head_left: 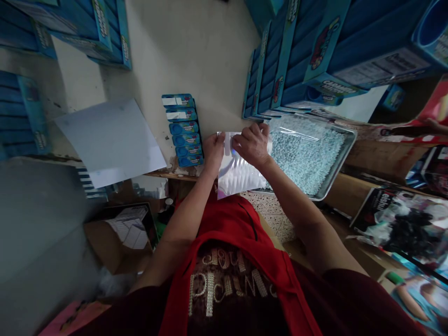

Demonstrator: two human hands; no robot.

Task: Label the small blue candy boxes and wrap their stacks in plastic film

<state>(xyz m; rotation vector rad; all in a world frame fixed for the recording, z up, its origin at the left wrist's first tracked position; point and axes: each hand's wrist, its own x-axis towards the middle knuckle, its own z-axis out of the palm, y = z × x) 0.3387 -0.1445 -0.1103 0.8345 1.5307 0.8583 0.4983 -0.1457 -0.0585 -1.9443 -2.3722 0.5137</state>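
In front of my body I hold a shiny silvery-white sheet (241,175) with rows of shapes on it, perhaps a sticker sheet. My left hand (213,151) pinches its upper left edge. With curled fingers, my right hand (254,143) is closed at the sheet's upper right part; a small pale strip shows between the two hands. Whether the right fingertips grip the sheet itself or a piece of it is hidden. Just left of my left hand lies a column of small blue boxes (187,140), with white strips on the far two.
A metal tray (331,186) of pale blue pellets (304,154) stands on the right. Stacked blue boxes (290,60) rise behind it, with more stacks (80,28) at the far left. White paper (115,140) overlaps the table's near edge. An open carton (115,238) sits below.
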